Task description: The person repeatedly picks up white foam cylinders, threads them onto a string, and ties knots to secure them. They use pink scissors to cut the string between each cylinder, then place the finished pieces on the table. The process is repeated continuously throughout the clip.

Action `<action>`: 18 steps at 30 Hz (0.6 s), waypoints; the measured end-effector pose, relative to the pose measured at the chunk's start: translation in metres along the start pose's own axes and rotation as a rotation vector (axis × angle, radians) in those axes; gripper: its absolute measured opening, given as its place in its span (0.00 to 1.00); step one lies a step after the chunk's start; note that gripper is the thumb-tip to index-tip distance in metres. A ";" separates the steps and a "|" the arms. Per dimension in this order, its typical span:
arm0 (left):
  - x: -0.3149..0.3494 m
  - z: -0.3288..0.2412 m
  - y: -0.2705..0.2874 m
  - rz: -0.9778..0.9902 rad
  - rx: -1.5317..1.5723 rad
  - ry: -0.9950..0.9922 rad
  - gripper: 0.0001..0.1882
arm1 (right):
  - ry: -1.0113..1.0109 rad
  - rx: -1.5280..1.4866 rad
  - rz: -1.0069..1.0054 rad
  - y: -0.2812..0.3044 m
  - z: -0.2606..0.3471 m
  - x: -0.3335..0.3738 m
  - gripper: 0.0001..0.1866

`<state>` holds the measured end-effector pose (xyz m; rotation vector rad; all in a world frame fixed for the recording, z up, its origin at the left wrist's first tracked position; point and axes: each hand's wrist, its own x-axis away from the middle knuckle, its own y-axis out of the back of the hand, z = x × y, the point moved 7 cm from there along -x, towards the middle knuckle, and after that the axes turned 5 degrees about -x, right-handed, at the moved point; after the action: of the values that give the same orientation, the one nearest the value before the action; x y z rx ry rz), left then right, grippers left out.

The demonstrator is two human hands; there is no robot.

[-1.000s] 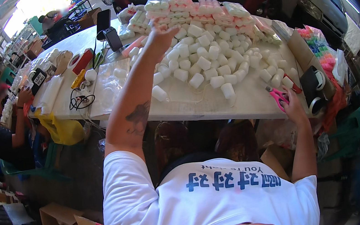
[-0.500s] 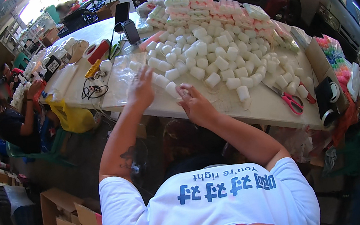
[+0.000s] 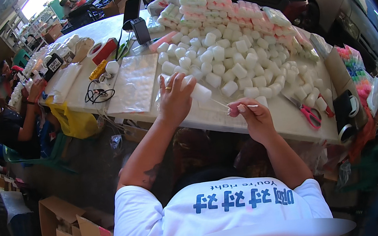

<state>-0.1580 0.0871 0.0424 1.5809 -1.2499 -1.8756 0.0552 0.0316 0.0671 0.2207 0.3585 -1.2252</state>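
At the near edge of the long white counter [image 3: 291, 124], both hands work in front of the person. Beyond them spreads a heap of white cylinders [image 3: 241, 60], probably placed so close that each piece is easily reached. The left hand [image 3: 176, 99] has its grip clamped over a short row of white cylinders [image 3: 201, 93], it seems to keep them in one line. To its right, the right hand [image 3: 259, 117] pinches a thin white stick [image 3: 252, 106] with fingertips together. A pale string [image 3: 220, 103] runs between the hands, apparently kept straight by their spacing.
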 end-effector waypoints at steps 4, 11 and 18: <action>0.006 0.025 -0.023 0.135 0.164 0.307 0.42 | -0.091 -0.082 -0.102 0.024 -0.022 0.018 0.11; 0.014 0.069 -0.032 0.196 0.342 0.464 0.46 | -0.161 -0.155 -0.222 0.067 -0.030 0.016 0.11; -0.001 0.012 0.038 -0.151 0.071 0.219 0.37 | -0.168 -0.110 -0.236 0.064 -0.032 0.021 0.12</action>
<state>-0.1779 0.0721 0.0738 1.9082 -1.1413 -1.7035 0.1171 0.0457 0.0282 -0.0209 0.3110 -1.4413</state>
